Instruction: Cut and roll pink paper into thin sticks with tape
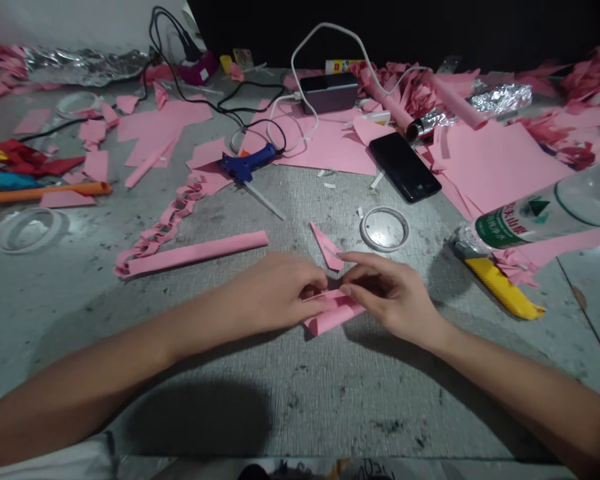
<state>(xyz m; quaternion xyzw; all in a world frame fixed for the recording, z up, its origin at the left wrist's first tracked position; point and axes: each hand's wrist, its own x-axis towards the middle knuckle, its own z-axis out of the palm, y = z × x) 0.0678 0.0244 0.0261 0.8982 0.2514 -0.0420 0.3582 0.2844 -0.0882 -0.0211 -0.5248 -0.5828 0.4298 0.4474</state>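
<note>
A small piece of pink paper (334, 319), partly rolled, lies on the table under both hands. My left hand (285, 290) is closed on its left part, fingers curled and thumb along the upper edge. At the right end my right hand (387, 293) pinches the paper between thumb and fingers, with its index finger reaching toward a pointed pink scrap (326, 247) just beyond. Part of the rolled piece is hidden by the fingers. To the left lies a long pink paper tube (200, 253) joined to a paper chain (173, 217).
A blue glue gun (250, 163), a black phone (405, 167) and a tape roll (385, 228) lie beyond the hands. On the right are a plastic bottle (540, 213) and a yellow-handled cutter (505, 288). Cables, foil and pink paper scraps crowd the back.
</note>
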